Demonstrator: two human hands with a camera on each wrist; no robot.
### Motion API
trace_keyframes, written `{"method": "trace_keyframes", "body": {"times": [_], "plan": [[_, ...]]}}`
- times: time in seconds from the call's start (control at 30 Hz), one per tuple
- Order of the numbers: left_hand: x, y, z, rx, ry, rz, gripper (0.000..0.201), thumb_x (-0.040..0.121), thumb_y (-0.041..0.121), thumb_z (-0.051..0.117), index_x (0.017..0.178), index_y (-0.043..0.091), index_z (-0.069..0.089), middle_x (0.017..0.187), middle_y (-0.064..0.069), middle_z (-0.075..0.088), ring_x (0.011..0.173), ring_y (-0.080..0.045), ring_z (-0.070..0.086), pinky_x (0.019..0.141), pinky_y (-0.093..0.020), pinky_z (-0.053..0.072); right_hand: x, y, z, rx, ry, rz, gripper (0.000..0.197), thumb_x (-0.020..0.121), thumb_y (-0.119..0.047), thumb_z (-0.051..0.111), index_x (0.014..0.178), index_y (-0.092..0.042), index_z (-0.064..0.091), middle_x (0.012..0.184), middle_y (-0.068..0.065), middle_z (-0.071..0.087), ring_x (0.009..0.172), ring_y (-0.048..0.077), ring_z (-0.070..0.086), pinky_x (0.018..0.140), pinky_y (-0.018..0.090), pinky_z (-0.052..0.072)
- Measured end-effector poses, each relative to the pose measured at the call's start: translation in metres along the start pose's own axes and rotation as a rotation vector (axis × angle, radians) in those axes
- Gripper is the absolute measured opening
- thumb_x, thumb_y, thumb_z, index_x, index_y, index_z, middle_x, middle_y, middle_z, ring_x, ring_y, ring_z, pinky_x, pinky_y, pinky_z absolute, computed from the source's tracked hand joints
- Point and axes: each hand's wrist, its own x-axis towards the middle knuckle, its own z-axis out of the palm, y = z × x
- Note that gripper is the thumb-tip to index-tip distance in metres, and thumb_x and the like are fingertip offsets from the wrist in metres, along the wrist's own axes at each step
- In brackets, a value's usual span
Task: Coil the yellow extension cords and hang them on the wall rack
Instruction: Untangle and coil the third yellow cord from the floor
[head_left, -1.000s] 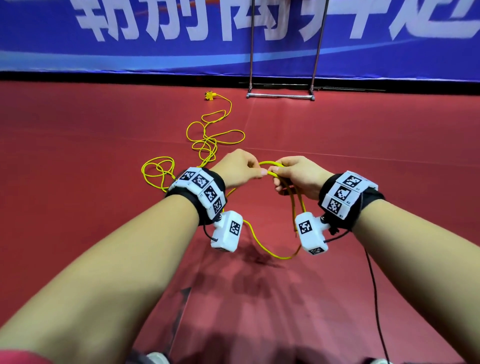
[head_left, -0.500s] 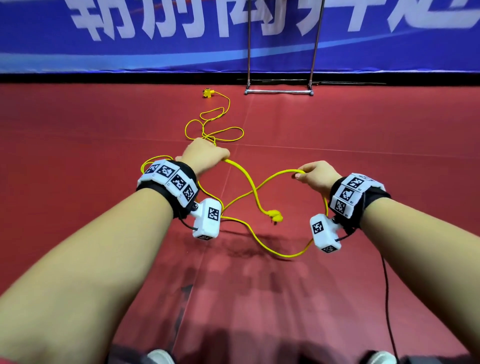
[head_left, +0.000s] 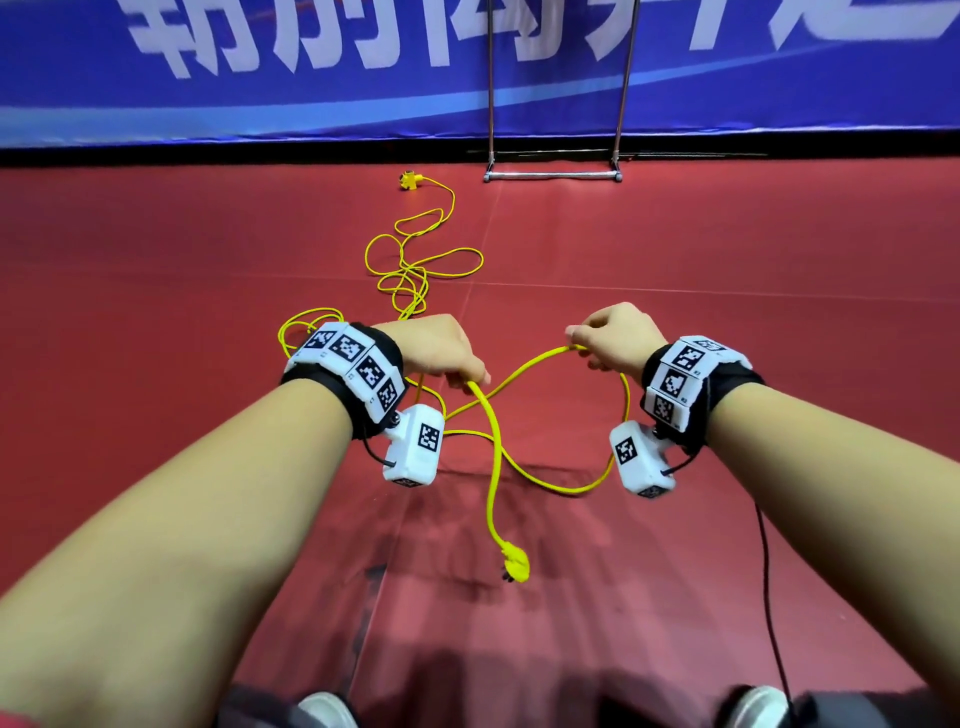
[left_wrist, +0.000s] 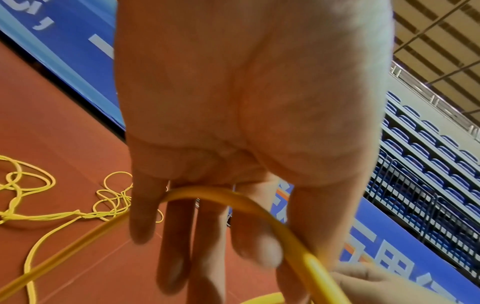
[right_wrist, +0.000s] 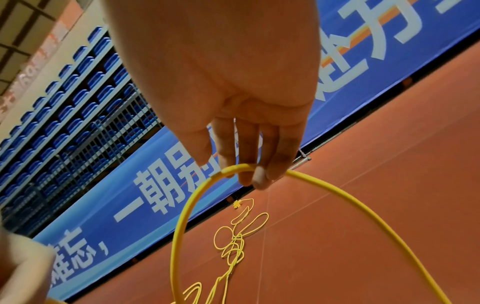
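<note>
A yellow extension cord (head_left: 524, 366) runs between my two hands above the red floor. My left hand (head_left: 460, 366) grips it, the cord crossing its fingers (left_wrist: 182, 236) in the left wrist view. From there the plug end (head_left: 515, 565) hangs down. My right hand (head_left: 584, 345) pinches the cord (right_wrist: 235, 168) at the top of a loop that sags below both wrists. The rest of the cord lies tangled on the floor (head_left: 410, 270), with its socket end (head_left: 409, 181) far off. The metal rack's base bar (head_left: 553, 175) stands by the blue banner.
Blue banner wall (head_left: 311, 78) closes the far side, with the rack's two uprights (head_left: 626, 78) in front of it. A black cable (head_left: 766, 571) hangs from my right wrist camera. My shoes (head_left: 324, 712) show at the bottom edge. Stadium seats (left_wrist: 428, 164) rise beyond the banner.
My hands, together a second ago, have drawn apart along the cord. The plug end has dropped and now hangs low from my left hand.
</note>
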Motion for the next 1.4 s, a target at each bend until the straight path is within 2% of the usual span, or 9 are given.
{"method": "trace_keyframes", "body": {"times": [0.17, 0.33, 0.5, 0.67, 0.8, 0.93, 1.17, 1.33, 1.4], "plan": [[0.003, 0.003, 0.009, 0.040, -0.073, -0.021, 0.041, 0.085, 0.033, 0.072, 0.048, 0.017, 0.062, 0.040, 0.010, 0.050, 0.058, -0.013, 0.034, 0.067, -0.030, 0.029, -0.002, 0.000, 0.000, -0.225, -0.010, -0.096, 0.018, 0.084, -0.039, 0.071, 0.084, -0.022, 0.073, 0.079, 0.000, 0.068, 0.083, 0.021, 0.062, 0.070, 0.027, 0.045], [0.004, 0.004, 0.017, 0.078, -0.050, 0.015, 0.037, 0.083, 0.038, 0.073, 0.053, 0.016, 0.068, 0.046, 0.008, 0.056, 0.065, -0.015, 0.043, 0.069, -0.030, 0.033, -0.004, -0.001, 0.000, -0.348, -0.196, -0.188, 0.029, 0.076, -0.050, 0.077, 0.073, -0.022, 0.069, 0.071, -0.002, 0.062, 0.075, 0.018, 0.058, 0.067, 0.028, 0.043], [0.006, 0.017, 0.012, 0.018, 0.217, 0.088, 0.036, 0.085, 0.036, 0.069, 0.055, 0.016, 0.063, 0.040, 0.004, 0.035, 0.034, -0.009, 0.028, 0.041, -0.024, 0.024, -0.014, -0.013, 0.010, -0.152, -0.495, -0.124, 0.034, 0.090, -0.050, 0.062, 0.080, -0.020, 0.076, 0.067, -0.006, 0.058, 0.061, 0.014, 0.047, 0.062, 0.023, 0.040], [0.009, 0.022, 0.017, 0.013, 0.237, 0.178, 0.035, 0.089, 0.034, 0.067, 0.061, 0.012, 0.065, 0.031, 0.008, 0.035, 0.029, -0.008, 0.030, 0.036, -0.019, 0.023, -0.027, -0.028, 0.019, 0.146, -0.715, -0.053, 0.026, 0.089, -0.012, 0.053, 0.106, 0.000, 0.069, 0.083, 0.007, 0.057, 0.063, 0.017, 0.051, 0.068, 0.032, 0.046], [0.018, 0.018, 0.023, -0.036, 0.305, 0.221, 0.040, 0.089, 0.041, 0.066, 0.071, 0.005, 0.068, 0.058, -0.002, 0.050, 0.044, -0.011, 0.036, 0.047, -0.026, 0.030, -0.033, -0.034, 0.016, 0.283, -0.792, -0.030, 0.033, 0.072, -0.023, 0.057, 0.098, -0.011, 0.073, 0.087, 0.007, 0.057, 0.065, 0.017, 0.051, 0.069, 0.031, 0.048], [0.024, 0.012, 0.026, -0.025, 0.341, 0.206, 0.045, 0.094, 0.046, 0.058, 0.067, 0.010, 0.062, 0.056, -0.001, 0.043, 0.051, -0.017, 0.036, 0.054, -0.030, 0.031, -0.036, -0.042, 0.016, 0.355, -0.824, -0.064, 0.016, 0.095, -0.014, 0.057, 0.088, -0.002, 0.066, 0.072, 0.005, 0.055, 0.062, 0.017, 0.041, 0.064, 0.029, 0.043], [0.037, 0.001, 0.021, -0.147, 0.733, -0.079, 0.021, 0.093, 0.021, 0.049, 0.095, 0.011, 0.068, 0.105, -0.016, 0.066, 0.103, -0.036, 0.059, 0.086, -0.033, 0.044, -0.028, -0.040, 0.017, 0.538, -0.579, 0.059, 0.031, 0.102, -0.022, 0.049, 0.074, -0.008, 0.054, 0.083, 0.018, 0.061, 0.061, 0.021, 0.057, 0.065, 0.033, 0.054], [0.026, -0.005, 0.037, -0.518, 0.226, -0.345, 0.033, 0.101, 0.028, 0.039, 0.124, 0.006, 0.047, 0.065, -0.011, 0.058, 0.041, -0.025, 0.062, 0.040, -0.021, 0.045, -0.024, -0.034, 0.016, 0.647, -0.509, 0.114, 0.034, 0.105, -0.022, 0.043, 0.074, -0.009, 0.048, 0.081, 0.019, 0.060, 0.060, 0.021, 0.060, 0.060, 0.031, 0.056], [0.022, -0.004, 0.041, -0.620, 0.075, -0.378, 0.048, 0.104, 0.044, 0.030, 0.140, 0.012, 0.033, 0.073, -0.015, 0.063, 0.045, -0.025, 0.065, 0.038, -0.025, 0.050, -0.024, -0.031, 0.017, 0.682, -0.515, 0.143, 0.034, 0.106, -0.021, 0.040, 0.074, -0.009, 0.047, 0.080, 0.018, 0.059, 0.065, 0.024, 0.061, 0.061, 0.032, 0.057]]}}
